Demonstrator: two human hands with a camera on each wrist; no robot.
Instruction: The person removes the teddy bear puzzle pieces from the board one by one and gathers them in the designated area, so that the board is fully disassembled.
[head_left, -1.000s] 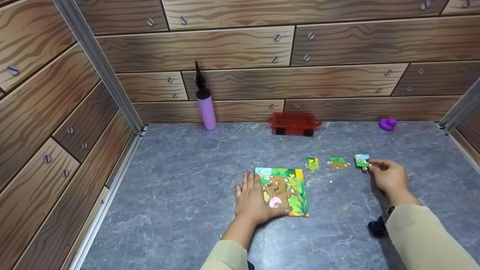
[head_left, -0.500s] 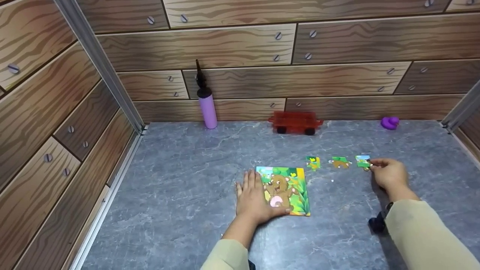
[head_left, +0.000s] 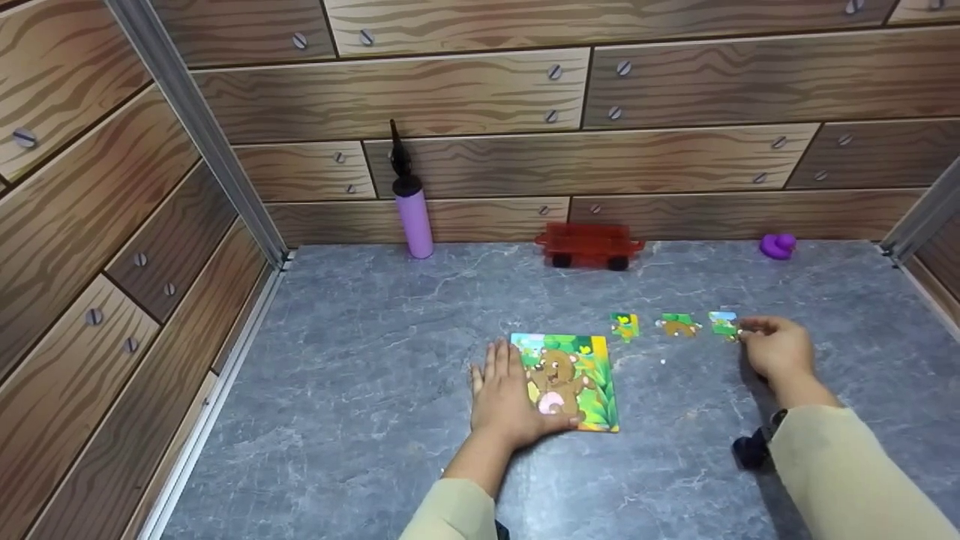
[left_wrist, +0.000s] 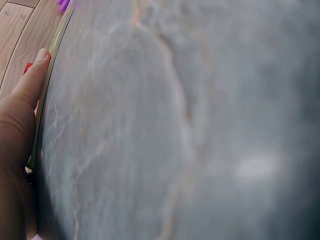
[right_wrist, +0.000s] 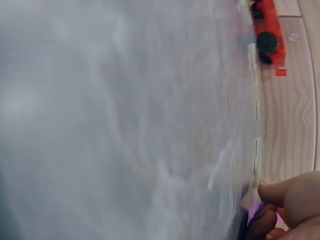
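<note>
In the head view my left hand (head_left: 501,394) lies with straight fingers over the left side of a square bear puzzle (head_left: 600,390), its thumb along the near edge. In the left wrist view, the thumb (left_wrist: 35,80) rests against the thin board's edge. My right hand (head_left: 780,349) pinches the right edge of a blue-and-green puzzle piece (head_left: 722,323) at the table. Left of that piece, a brown-and-green puzzle piece (head_left: 679,325) and a yellow-and-green puzzle piece (head_left: 624,327) lie in a row. Curled fingers (right_wrist: 295,195) show at the piece's edge in the right wrist view.
Along the back wall stand a purple hand pump (head_left: 415,221) with a black nozzle, a red toy wagon (head_left: 589,244) and a purple toy duck (head_left: 778,246). Wood-patterned panels enclose the grey marbled table (head_left: 352,390) at the back and sides.
The piece at my right hand has gone from slightly tilted to flatter on the table, in line with the other two. My left hand stays in place on the puzzle.
</note>
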